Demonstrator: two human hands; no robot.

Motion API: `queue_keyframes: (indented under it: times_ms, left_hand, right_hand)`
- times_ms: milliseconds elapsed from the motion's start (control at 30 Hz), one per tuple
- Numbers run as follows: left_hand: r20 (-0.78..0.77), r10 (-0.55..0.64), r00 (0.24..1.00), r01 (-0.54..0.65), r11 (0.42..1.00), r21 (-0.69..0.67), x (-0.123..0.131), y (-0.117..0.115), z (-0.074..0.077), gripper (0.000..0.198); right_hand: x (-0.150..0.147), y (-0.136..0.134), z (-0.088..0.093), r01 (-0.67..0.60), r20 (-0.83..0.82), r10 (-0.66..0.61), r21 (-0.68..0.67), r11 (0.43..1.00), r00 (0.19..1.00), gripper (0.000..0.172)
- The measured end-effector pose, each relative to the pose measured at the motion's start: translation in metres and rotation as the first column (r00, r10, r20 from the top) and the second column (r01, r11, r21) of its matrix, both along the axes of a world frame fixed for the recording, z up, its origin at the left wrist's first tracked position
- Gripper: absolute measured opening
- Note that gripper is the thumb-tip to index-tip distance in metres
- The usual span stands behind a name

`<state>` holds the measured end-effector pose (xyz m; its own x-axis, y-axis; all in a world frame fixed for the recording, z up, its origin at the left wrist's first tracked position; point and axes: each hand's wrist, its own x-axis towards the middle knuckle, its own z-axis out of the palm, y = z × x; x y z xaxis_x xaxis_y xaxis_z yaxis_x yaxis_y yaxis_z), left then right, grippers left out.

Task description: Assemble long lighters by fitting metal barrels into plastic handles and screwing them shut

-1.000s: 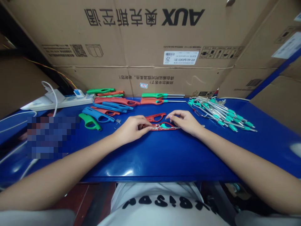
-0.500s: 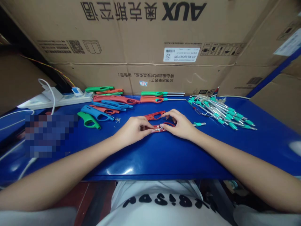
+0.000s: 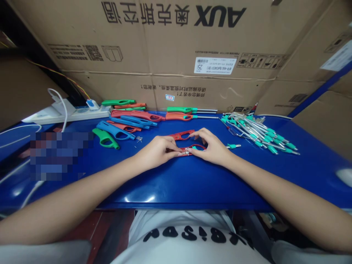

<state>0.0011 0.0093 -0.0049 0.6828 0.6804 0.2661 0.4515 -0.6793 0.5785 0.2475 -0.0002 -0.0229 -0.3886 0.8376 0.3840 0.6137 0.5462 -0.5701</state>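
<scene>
An open red lighter shell half (image 3: 188,154) lies on the blue table, with small metal and pale parts inside it. My left hand (image 3: 162,150) pinches its left end between thumb and fingers. On the right end, my right hand (image 3: 213,146) has its thumb pressed to the inner parts, its other fingers curled over. A bit of teal plastic (image 3: 195,147) shows in the shell by that thumb. Just behind, a second red shell half (image 3: 181,135) rests near the fingertips. One teal-and-metal lighter tube (image 3: 233,146) lies right of my right hand.
Green, red and blue lighter handle shells (image 3: 115,130) lie at the left, near tiny screws (image 3: 139,138). Lighters with metal tubes (image 3: 180,116) sit at the back. A heap of teal-tipped tubes (image 3: 264,134) is at the right. A power strip (image 3: 68,116) and cardboard (image 3: 165,62) stand behind.
My right thumb has shifted slightly over the shell, and a bit of teal now shows beside it. Both hands otherwise stay in place; the whole view has moved a little.
</scene>
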Motion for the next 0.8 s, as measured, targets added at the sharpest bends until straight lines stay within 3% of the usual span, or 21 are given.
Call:
queue_keyframes:
  times_ms: [333,800]
  left_hand:
    - [-0.112,-0.084,0.990,0.098,0.987,0.128,-0.0013,-0.0005,0.0026,0.017]
    - [-0.070,-0.090,0.993,0.095,0.994,0.056,-0.0016,0.0026,0.0048,0.017]
  right_hand:
    - [0.0001,0.0042,-0.0037,0.005,-0.015,-0.006,-0.062,0.998,1.000,0.040]
    - [0.0011,0.0054,-0.0032,0.016,0.019,-0.014,-0.096,0.995,1.000,0.038]
